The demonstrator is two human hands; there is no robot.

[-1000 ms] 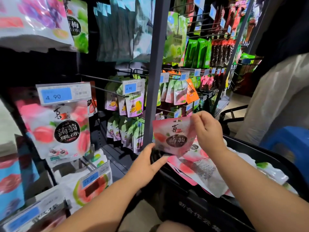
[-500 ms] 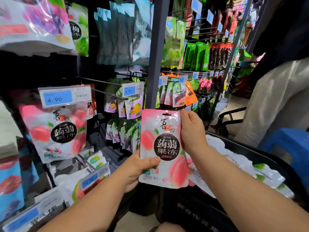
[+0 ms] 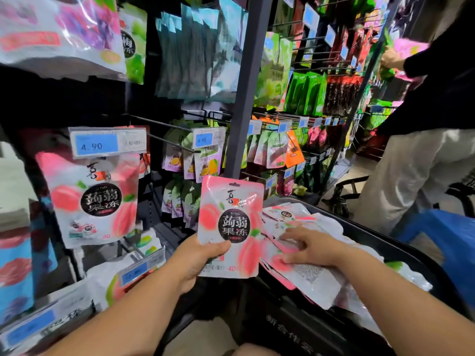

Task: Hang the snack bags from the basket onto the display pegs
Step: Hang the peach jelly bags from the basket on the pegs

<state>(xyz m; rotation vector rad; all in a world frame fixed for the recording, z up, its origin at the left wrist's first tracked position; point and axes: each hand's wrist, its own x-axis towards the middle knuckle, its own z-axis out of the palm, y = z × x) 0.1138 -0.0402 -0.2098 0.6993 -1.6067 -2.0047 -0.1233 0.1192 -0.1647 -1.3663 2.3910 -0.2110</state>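
Shop aisle, racks of wire pegs along the left and far side, packed with hanging packets. Far left we note a hanging peach bag (image 3: pixel 95 201) under a price tag (image 3: pixel 108 143) reading 4.90. Just right of it a wire peg (image 3: pixel 172 142) juts out toward the near side. A grey upright post (image 3: pixel 241 98) divides the rack near centre. Near centre, the left hand (image 3: pixel 198 260) holds one snack bag (image 3: pixel 231 227) upright in front of the post, print facing us. The thumb lies pressed across the bag's lower front and the fingers are curled behind it; the bag touches no peg. Right of it, the right hand (image 3: pixel 311 249) rests palm-down on the pile of bags (image 3: pixel 316 281) in the black basket (image 3: pixel 385 242). Its fingers are spread and fairly straight; motion blur hides whether any fingertip pinches a packet. Far right stands another person (image 3: pixel 424 163) in light trousers, with a blue stool (image 3: pixel 457 240) nearer us.
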